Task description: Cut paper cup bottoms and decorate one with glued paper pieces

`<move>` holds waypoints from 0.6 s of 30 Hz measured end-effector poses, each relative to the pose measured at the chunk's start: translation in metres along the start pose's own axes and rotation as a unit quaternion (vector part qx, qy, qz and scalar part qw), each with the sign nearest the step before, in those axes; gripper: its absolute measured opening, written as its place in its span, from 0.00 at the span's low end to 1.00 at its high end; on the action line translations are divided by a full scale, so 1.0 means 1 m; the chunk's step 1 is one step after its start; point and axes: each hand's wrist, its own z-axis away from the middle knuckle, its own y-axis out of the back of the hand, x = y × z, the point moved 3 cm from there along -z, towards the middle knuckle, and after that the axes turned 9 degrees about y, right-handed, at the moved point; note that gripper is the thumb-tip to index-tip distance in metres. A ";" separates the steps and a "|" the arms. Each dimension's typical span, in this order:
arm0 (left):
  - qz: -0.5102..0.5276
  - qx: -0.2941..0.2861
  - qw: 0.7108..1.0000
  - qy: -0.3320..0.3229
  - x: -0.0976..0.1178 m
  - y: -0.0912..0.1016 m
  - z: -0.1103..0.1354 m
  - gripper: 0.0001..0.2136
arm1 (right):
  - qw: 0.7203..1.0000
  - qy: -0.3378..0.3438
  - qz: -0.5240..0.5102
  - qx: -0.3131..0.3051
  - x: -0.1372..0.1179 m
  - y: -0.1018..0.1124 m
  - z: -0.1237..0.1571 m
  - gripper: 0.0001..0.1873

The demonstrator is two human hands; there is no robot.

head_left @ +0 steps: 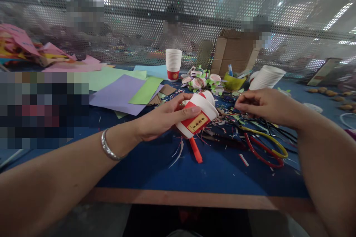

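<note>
A tilted red-and-white paper cup (198, 114) with a yellow label is in my left hand (164, 115), thumb across its side and fingers behind. A second white rim shows just past the cup's mouth. Under it an orange-red pen or marker (196, 151) lies on the blue table (155, 170). My right hand (258, 105) hovers over cut paper scraps to the right of the cup. Its fingers are curled together; whatever they pinch, if anything, is too small to make out. A yellow-handled and red-handled tool (267, 144), likely scissors, lies below that hand.
Purple paper (119, 94) and green sheets lie at left. Behind the cup stand a cup stack (174, 63), small paper flower-like pieces (198, 81) and a yellow container (235, 80) with pens. Another cup stack (267, 77) leans at right. A cardboard box (233, 52) stands against a perforated screen.
</note>
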 end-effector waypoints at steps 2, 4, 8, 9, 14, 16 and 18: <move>-0.002 0.022 1.000 -0.008 0.003 0.002 0.000 0.25 | 0.999 -0.038 0.028 0.013 0.012 0.004 0.009 0.15; -0.017 0.039 0.999 -0.015 0.004 0.003 -0.001 0.24 | 0.998 -0.054 0.038 0.023 0.019 0.009 0.017 0.12; -0.041 0.100 0.994 -0.008 0.005 0.008 -0.001 0.23 | 0.996 -0.069 0.049 0.036 0.021 0.013 0.038 0.09; -0.038 0.115 0.993 -0.001 0.005 0.009 -0.001 0.23 | 0.996 -0.072 0.049 0.033 0.019 0.012 0.043 0.09; 0.007 0.134 0.991 0.008 0.010 0.008 0.000 0.20 | 0.993 -0.091 -0.059 -0.051 0.005 -0.012 0.071 0.13; 0.027 0.131 0.991 -0.004 0.012 0.007 0.001 0.20 | 0.990 -0.096 -0.071 -0.073 0.001 -0.022 0.079 0.14; 0.039 0.132 0.990 -0.013 0.013 0.007 0.002 0.19 | 0.992 -0.095 -0.060 -0.063 0.000 -0.028 0.083 0.12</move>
